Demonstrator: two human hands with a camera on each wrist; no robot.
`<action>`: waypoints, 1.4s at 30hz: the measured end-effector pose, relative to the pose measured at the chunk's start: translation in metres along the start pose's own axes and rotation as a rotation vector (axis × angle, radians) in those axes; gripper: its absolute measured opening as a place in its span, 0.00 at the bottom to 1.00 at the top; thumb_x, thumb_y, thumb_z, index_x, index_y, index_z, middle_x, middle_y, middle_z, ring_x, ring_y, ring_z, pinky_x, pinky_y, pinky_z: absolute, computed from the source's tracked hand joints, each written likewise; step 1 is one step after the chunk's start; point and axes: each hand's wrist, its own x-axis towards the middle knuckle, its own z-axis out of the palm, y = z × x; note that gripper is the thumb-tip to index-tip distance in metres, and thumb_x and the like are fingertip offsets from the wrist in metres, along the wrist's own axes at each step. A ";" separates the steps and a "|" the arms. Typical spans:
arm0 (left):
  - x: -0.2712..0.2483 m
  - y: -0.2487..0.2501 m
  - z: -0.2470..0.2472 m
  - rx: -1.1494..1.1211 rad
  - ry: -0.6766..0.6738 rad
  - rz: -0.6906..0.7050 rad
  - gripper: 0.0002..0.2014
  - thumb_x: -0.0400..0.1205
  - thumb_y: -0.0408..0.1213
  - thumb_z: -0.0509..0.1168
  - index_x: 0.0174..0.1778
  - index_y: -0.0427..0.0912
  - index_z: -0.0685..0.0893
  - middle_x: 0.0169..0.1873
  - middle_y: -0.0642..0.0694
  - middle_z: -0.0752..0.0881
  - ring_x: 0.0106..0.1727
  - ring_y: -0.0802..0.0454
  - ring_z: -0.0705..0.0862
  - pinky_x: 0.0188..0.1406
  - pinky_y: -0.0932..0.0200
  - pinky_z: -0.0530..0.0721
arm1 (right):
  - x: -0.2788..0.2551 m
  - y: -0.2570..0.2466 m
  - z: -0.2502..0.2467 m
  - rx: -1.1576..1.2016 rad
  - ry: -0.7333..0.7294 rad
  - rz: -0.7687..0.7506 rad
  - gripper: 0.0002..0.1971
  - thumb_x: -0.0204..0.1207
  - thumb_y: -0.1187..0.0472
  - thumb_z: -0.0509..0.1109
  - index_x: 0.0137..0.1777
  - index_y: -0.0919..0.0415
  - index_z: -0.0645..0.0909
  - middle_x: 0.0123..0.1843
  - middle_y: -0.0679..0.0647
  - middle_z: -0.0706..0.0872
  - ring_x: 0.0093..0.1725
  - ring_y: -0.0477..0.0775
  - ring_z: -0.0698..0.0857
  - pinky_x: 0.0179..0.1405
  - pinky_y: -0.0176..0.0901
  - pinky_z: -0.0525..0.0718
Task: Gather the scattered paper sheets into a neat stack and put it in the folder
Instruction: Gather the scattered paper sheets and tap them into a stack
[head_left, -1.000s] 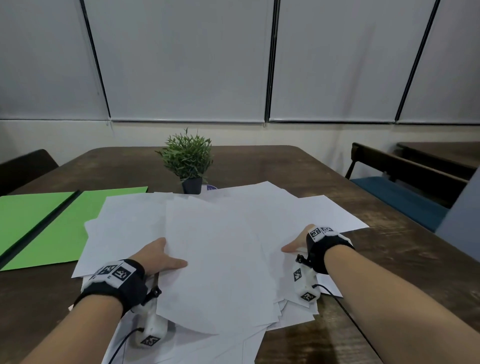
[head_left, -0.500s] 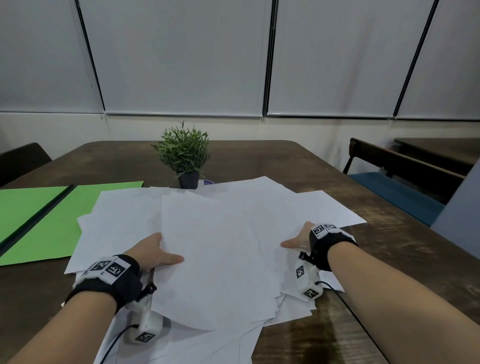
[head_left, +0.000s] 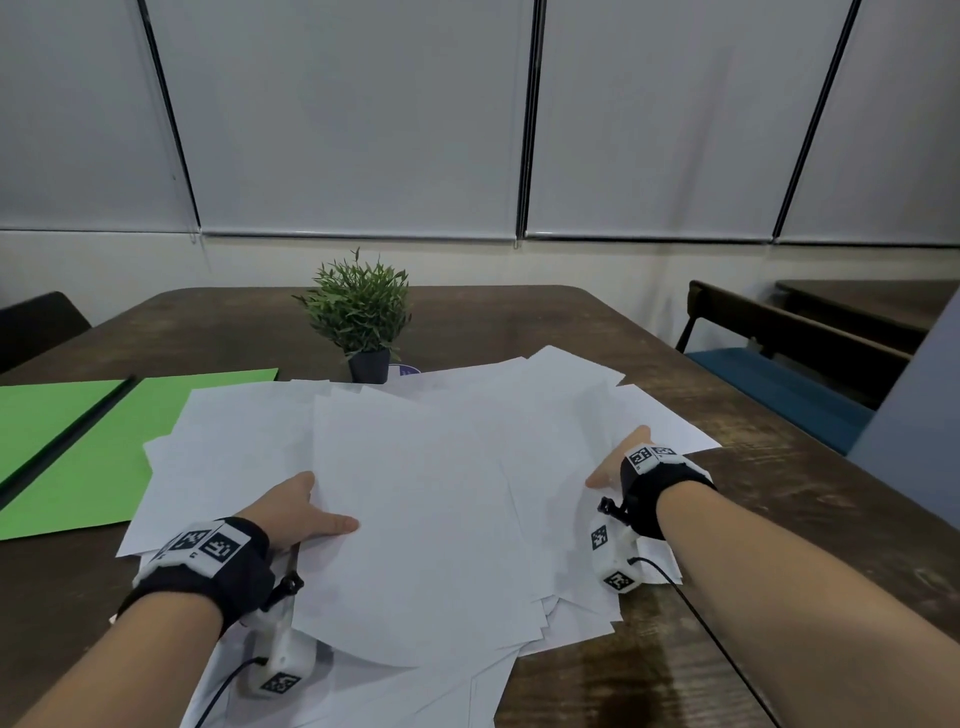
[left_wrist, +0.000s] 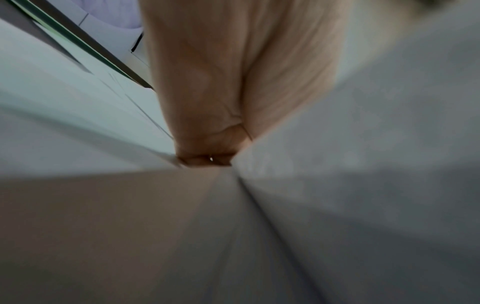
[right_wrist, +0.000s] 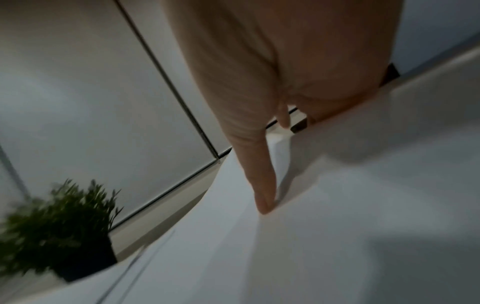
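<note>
Several white paper sheets (head_left: 426, 493) lie fanned out and overlapping on the brown table (head_left: 810, 525). The green folder (head_left: 104, 441) lies open and flat at the left, with its right edge under the sheets. My left hand (head_left: 311, 512) is at the pile's left side, thumb on the top sheet and fingers slid beneath it. In the left wrist view the palm (left_wrist: 221, 92) runs down between two sheets (left_wrist: 363, 164), hiding the fingertips. My right hand (head_left: 615, 457) stands on its edge against the pile's right side, its straight thumb (right_wrist: 261, 185) touching paper.
A small potted plant (head_left: 361, 317) stands just behind the sheets, near the table's middle. A blue-seated chair (head_left: 779, 384) is beyond the table's right edge and a dark chair (head_left: 36, 322) at the far left. Blinds cover the wall behind.
Both hands stay at the two sides of the pile, about where they were. The view has shifted a little; the sheets show no clear movement.
</note>
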 end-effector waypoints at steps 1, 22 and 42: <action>-0.001 0.001 0.000 0.002 -0.002 -0.001 0.51 0.45 0.63 0.83 0.61 0.45 0.75 0.58 0.48 0.85 0.58 0.45 0.85 0.62 0.45 0.82 | 0.003 0.001 -0.003 -0.017 -0.020 0.005 0.49 0.62 0.51 0.83 0.79 0.63 0.61 0.71 0.64 0.78 0.68 0.67 0.79 0.67 0.56 0.79; -0.041 0.040 0.012 0.155 0.117 0.015 0.22 0.87 0.42 0.58 0.75 0.37 0.66 0.73 0.39 0.74 0.73 0.41 0.73 0.71 0.52 0.69 | -0.046 -0.045 -0.138 0.427 0.468 -0.579 0.17 0.82 0.69 0.58 0.68 0.63 0.78 0.60 0.64 0.85 0.60 0.65 0.82 0.52 0.42 0.74; -0.032 0.035 0.003 -0.413 -0.111 -0.086 0.52 0.56 0.81 0.65 0.64 0.41 0.82 0.57 0.39 0.88 0.60 0.44 0.85 0.57 0.52 0.81 | -0.052 -0.075 0.053 0.071 -0.189 -0.571 0.22 0.81 0.56 0.61 0.73 0.61 0.70 0.70 0.59 0.79 0.63 0.62 0.80 0.64 0.45 0.75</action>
